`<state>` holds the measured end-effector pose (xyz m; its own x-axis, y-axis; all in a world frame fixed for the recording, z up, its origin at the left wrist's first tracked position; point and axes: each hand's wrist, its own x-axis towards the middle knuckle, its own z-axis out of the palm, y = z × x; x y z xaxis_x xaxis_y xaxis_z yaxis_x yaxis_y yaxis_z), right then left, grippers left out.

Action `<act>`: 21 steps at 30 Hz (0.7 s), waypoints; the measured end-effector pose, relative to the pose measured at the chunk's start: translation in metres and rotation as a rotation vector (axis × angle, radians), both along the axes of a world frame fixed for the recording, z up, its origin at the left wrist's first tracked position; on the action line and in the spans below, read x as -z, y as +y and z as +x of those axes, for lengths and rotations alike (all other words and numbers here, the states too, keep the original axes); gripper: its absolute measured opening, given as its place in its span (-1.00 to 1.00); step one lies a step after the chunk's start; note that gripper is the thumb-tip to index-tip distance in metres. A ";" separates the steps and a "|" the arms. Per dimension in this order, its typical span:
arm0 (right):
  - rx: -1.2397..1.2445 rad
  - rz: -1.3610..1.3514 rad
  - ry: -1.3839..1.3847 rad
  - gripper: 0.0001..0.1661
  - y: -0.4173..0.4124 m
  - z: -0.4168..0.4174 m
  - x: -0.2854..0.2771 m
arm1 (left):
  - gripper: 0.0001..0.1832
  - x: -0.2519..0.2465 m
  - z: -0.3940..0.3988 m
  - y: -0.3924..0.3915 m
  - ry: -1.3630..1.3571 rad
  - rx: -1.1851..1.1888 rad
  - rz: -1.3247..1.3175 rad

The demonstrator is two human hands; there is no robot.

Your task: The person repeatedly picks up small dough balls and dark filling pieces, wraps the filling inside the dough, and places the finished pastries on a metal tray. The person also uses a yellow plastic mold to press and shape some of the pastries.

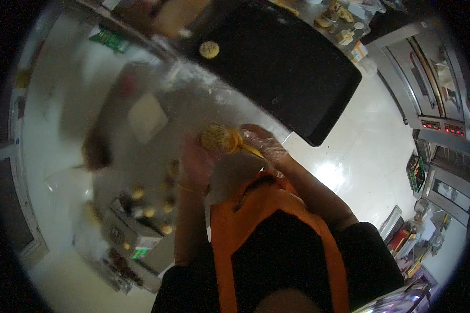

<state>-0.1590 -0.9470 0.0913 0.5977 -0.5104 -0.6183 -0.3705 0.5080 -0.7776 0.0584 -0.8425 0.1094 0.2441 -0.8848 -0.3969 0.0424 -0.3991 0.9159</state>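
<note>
My left hand (197,162), in a thin clear plastic glove, holds a round, seed-coated dough ball (215,137) in front of my orange apron (254,215). My right hand (264,143) wears a similar glove and grips a yellow object (252,150) with a narrow strip; blur hides its exact kind. Its orange-yellow end (234,141) meets the right side of the ball. Beyond my hands lies a black baking tray (282,74), with one pale, seed-coated ball (209,50) near its left edge.
A box-like device with a green display (140,253) stands at lower left, with several small yellow balls (149,212) nearby. A blurred pale square (147,117) lies on the grey worktop (203,98). Oven doors (419,78) line the right, and a green crate (415,174) sits below.
</note>
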 end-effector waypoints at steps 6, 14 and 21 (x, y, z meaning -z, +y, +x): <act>0.206 0.456 -0.416 -0.33 -0.042 0.029 -0.025 | -0.44 -0.031 -0.025 -0.036 -0.613 0.314 -0.082; 0.275 -0.357 -0.086 -0.39 -0.240 0.106 0.057 | -0.53 -0.015 0.017 0.001 -0.305 -0.022 0.289; -0.057 -0.788 0.349 -0.20 -0.367 0.168 0.124 | -0.43 -0.006 0.030 0.011 -0.007 -0.332 0.387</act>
